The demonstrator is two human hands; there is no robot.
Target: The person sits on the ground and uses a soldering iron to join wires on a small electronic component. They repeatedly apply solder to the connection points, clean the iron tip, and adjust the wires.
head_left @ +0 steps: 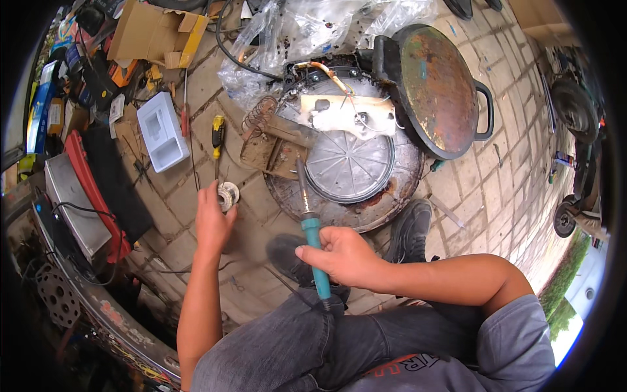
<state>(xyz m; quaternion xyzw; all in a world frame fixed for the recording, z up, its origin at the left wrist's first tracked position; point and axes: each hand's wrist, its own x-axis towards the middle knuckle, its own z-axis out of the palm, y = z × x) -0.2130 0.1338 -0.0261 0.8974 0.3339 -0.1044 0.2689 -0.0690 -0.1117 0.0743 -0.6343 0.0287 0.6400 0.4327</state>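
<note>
My right hand (353, 258) is closed round the teal handle of a soldering iron (312, 228). Its metal tip points away from me, over the rusty metal soldering stand (281, 140) with a coiled spring at one end. On the left, my left hand (214, 219) reaches down to the paving, its fingers curled at the edge of a small, round, silvery spool (228, 195). Beyond the stand lies a round metal appliance base (353, 166) with a ribbed disc, and a pale board (353, 114) with wires rests on it.
A yellow-and-black screwdriver (217, 136) lies beyond my left hand, near a white plastic tray (162, 130). A dark round lid or pan with a handle (437, 91) leans at the right of the base. Clear plastic bags (307, 29) and a cardboard box (153, 32) lie farther off.
</note>
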